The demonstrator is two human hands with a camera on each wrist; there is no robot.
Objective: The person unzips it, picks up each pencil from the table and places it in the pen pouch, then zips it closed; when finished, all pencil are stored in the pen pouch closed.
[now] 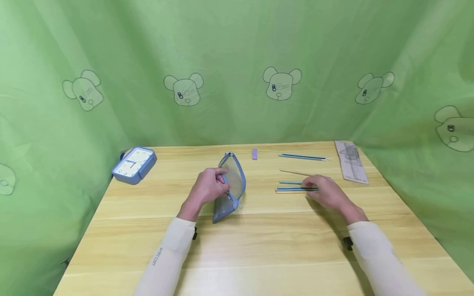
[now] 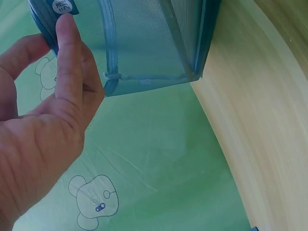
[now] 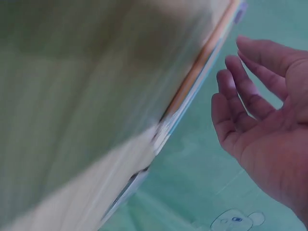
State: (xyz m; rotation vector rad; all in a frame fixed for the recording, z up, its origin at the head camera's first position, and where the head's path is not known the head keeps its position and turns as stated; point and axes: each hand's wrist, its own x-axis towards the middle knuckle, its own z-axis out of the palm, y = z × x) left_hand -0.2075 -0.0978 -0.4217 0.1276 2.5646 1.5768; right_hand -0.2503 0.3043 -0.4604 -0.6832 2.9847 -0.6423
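My left hand (image 1: 209, 187) pinches the rim of a blue mesh zip pouch (image 1: 235, 174), which stands with its mouth spread and leans on the table. In the left wrist view the thumb and fingers hold the pouch's zip edge (image 2: 47, 24) by a round label. Over on the right, my right hand (image 1: 327, 191) hovers low above several blue and orange pencils (image 1: 290, 190), its fingers overlapping their ends. The right wrist view shows loosely bent fingers (image 3: 236, 91) with nothing between them, beside an orange pencil (image 3: 192, 77). A yellow pencil (image 1: 294, 172) lies just beyond.
Two dark-tipped blue pencils (image 1: 303, 156) lie farther back, and a purple eraser (image 1: 254, 154) sits behind the pouch. At the back right is a clear ruler set in a sleeve (image 1: 353, 164). A blue clock (image 1: 135, 164) occupies the left edge. Green curtains (image 1: 237, 119) enclose the table.
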